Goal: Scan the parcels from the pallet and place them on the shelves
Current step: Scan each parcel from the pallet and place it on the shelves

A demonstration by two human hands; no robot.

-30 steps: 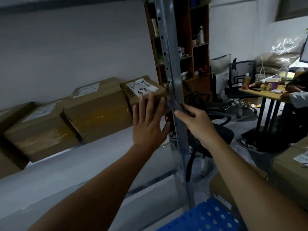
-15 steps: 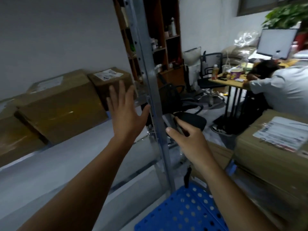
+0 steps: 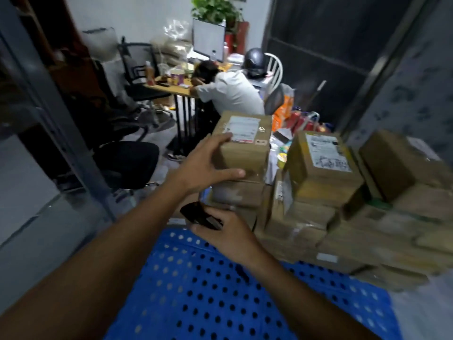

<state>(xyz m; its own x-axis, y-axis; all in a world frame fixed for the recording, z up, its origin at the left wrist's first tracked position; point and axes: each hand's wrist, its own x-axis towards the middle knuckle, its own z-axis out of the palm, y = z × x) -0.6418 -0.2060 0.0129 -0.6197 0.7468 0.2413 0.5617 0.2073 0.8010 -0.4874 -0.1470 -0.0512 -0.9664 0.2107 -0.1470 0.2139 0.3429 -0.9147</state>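
Note:
A brown cardboard parcel (image 3: 247, 141) with a white label tops the left stack on the blue perforated pallet (image 3: 208, 285). My left hand (image 3: 208, 165) takes hold of its near left corner, fingers over the top edge and thumb along the front face. Lower down, my right hand (image 3: 230, 231) grips a black handheld scanner (image 3: 199, 215) in front of the stack. A second labelled parcel (image 3: 323, 165) sits to the right on more stacked boxes.
A grey metal shelf upright (image 3: 49, 114) and shelf board (image 3: 36, 231) stand at the left. Behind the pallet a person in a white shirt (image 3: 230, 92) leans on a desk, with black office chairs (image 3: 127, 153) nearby. More parcels (image 3: 404, 165) pile at the right.
My view swung right from the shelf to the pallet. My left hand left the shelved parcel and now takes hold of the top parcel; my right hand dropped lower, still holding the scanner.

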